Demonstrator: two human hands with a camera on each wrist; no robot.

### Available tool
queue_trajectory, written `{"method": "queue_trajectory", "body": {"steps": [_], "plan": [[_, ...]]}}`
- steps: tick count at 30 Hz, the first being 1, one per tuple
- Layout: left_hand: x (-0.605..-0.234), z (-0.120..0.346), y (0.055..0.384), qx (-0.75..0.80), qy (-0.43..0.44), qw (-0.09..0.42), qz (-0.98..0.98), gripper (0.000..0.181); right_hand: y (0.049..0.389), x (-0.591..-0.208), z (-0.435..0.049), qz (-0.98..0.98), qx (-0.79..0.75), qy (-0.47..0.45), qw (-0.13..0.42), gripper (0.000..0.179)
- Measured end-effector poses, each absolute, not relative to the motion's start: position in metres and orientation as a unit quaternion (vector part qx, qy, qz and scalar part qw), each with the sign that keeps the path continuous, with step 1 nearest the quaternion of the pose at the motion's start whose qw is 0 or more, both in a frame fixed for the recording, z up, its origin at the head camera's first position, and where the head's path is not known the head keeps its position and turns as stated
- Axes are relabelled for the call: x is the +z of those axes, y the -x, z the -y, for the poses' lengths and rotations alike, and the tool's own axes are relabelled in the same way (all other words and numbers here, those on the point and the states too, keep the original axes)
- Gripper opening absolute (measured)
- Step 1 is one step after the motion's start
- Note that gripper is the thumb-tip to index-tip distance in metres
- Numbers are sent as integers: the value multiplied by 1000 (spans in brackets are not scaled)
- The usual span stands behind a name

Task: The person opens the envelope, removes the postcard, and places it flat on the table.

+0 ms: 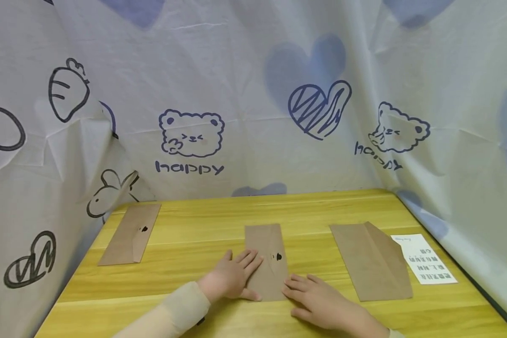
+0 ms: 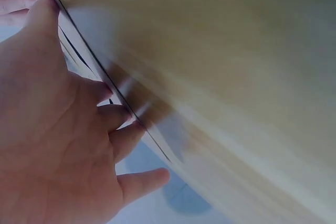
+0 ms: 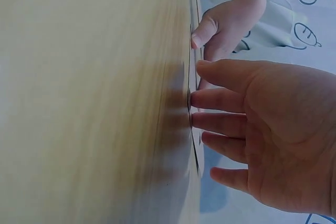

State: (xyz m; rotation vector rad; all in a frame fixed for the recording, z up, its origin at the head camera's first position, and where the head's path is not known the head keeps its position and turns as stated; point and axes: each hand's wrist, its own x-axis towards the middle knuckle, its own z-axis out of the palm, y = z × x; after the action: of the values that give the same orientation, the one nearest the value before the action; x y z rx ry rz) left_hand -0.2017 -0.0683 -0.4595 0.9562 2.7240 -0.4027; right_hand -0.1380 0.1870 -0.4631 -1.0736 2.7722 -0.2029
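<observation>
A brown paper envelope (image 1: 262, 272) with a small black mark lies flat on the wooden table, its flap folded over toward the right. My left hand (image 1: 236, 278) rests along its left edge, fingers straight and spread, thumb on the near corner. On the opposite side, my right hand (image 1: 314, 300) touches the lower right edge with extended fingertips. In the left wrist view, the left hand (image 2: 68, 103) has its fingertips along the envelope's thin edge. From the right wrist, the right hand (image 3: 262, 124) shows straight fingers at the edge, with the left hand beyond.
Another brown envelope (image 1: 131, 234) with a black mark lies at the far left. To the right is an envelope (image 1: 372, 263) with its pointed flap unfolded, beside a white card (image 1: 424, 263) with printed writing. A patterned white curtain (image 1: 253, 117) encloses the table (image 1: 186, 234).
</observation>
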Motion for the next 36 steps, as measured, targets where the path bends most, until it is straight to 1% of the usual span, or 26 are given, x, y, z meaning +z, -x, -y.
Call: {"method": "queue_trajectory", "body": {"steps": [5, 12, 25, 32, 36], "plan": [[-459, 65, 200, -150, -321, 108, -929, 98, 141, -465, -188, -925, -64, 371, 60, 48], [-460, 64, 201, -156, -318, 109, -929, 100, 156, -472, -180, -916, -38, 399, 22, 47], [-461, 64, 203, -153, -317, 125, -927, 100, 181, -468, -152, -920, 19, 390, 38, 48], [-464, 64, 204, -147, -317, 126, -929, 101, 184, -469, -148, -926, 34, 374, 45, 50], [-465, 66, 205, -142, -316, 127, -929, 101, 183, -467, -148, -925, 45, 375, 40, 50]]}}
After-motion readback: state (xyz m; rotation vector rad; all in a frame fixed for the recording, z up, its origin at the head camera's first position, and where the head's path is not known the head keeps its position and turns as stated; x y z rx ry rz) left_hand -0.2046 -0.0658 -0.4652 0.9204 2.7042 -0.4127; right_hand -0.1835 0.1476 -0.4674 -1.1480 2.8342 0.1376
